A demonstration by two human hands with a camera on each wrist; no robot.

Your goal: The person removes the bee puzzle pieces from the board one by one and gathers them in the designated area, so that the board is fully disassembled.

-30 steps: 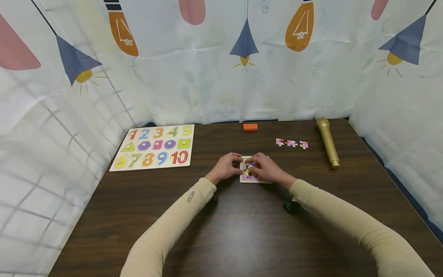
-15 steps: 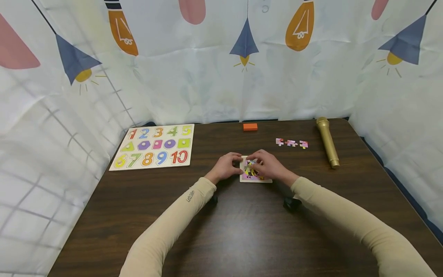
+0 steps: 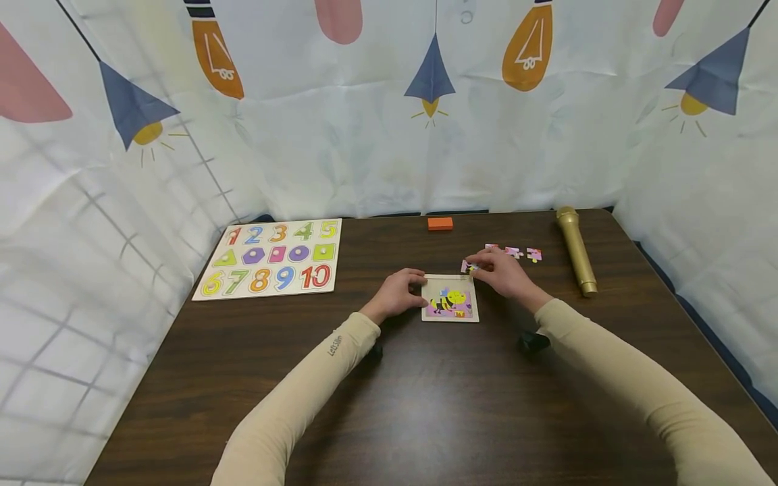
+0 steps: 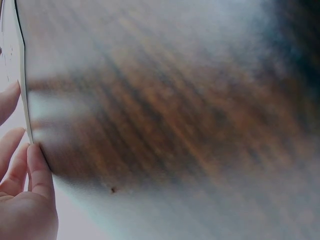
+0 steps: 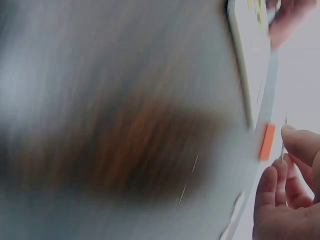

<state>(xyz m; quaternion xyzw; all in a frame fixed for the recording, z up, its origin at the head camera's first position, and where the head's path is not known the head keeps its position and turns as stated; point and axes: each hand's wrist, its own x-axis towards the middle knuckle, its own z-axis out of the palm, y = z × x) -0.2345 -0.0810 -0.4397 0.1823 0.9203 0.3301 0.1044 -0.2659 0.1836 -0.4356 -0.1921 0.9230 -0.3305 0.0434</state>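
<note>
A person in long beige sleeves sits at a dark wood-grain worktop (image 3: pixel 425 405) with both hands out in front. The left hand (image 3: pixel 396 294) rests against the left edge of a small bee jigsaw board (image 3: pixel 450 298), its fingers curled round that edge to hold it flat on the worktop. The board sits at the centre of the worktop and shows a yellow bee on a pink ground.

The right hand (image 3: pixel 503 273) is just past the board's far right corner, its grip pinching a small pink puzzle piece (image 3: pixel 469 266) between thumb and fingertips, right beside the board. Behind that hand, two or three loose puzzle pieces (image 3: pixel 524 253) lie in a short row.

To the right of those pieces lies a gold toy microphone (image 3: pixel 576 250), pointing away from the person. A small orange block (image 3: pixel 440 223) sits near the far edge. On the left lies a number and shape puzzle board (image 3: pixel 272 258). A white curtain printed with light bulbs (image 3: pixel 389 115) hangs around the worktop. Both wrist views are heavily blurred.
</note>
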